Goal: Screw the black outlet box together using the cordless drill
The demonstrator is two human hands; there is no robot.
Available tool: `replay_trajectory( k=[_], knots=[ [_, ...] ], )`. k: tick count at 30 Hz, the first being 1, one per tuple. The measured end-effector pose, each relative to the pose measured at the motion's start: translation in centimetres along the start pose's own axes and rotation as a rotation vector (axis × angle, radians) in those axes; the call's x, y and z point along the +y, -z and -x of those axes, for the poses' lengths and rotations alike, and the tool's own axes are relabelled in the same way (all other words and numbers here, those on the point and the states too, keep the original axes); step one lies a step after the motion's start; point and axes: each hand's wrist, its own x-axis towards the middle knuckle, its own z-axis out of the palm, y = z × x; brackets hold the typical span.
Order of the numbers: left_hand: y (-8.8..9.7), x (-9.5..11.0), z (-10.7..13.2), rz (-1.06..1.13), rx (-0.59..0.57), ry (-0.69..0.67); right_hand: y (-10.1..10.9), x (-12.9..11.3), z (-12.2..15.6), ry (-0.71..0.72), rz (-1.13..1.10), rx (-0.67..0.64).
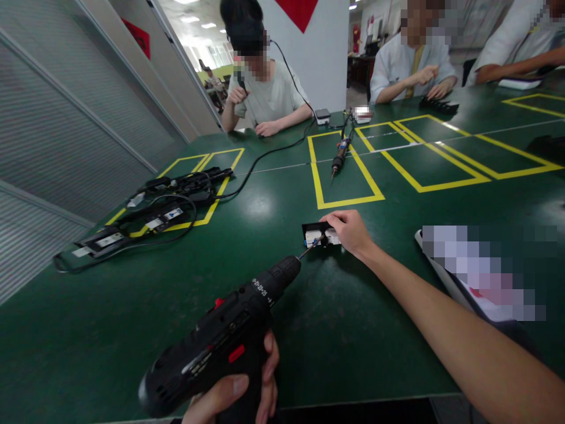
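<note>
My left hand (241,391) is wrapped round the grip of a black cordless drill (229,335) with red buttons, low in the view. Its thin bit (308,251) points up and right and its tip touches a small black-and-white electrical part (318,235) lying on the green table (132,318). My right hand (351,231) reaches in from the right with the forearm stretched over the table. Its fingers are closed on the right end of that part and pin it down.
Black cabled devices (150,215) lie in a yellow-taped box at the left. A soldering iron (341,156) rests in another taped box ahead. Three people sit along the far edge. A blurred flat item (481,265) lies at the right.
</note>
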Motion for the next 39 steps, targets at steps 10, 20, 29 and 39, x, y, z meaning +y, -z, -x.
replay_trajectory(
  k=[10,20,29,39],
  knots=[
    [-0.1,0.1,0.0,-0.002,0.006,0.001,0.1,-0.6,0.2,-0.002,0.002,0.0],
    [-0.1,0.1,0.0,-0.017,0.019,0.004,0.2,-0.9,0.2,-0.013,-0.004,0.005],
    [-0.1,-0.2,0.0,-0.029,0.018,-0.003,0.2,-0.7,0.2,-0.007,-0.012,0.003],
    [-0.3,0.2,0.0,-0.013,0.026,-0.001,0.1,-0.5,0.1,-0.012,-0.012,-0.004]
  ],
)
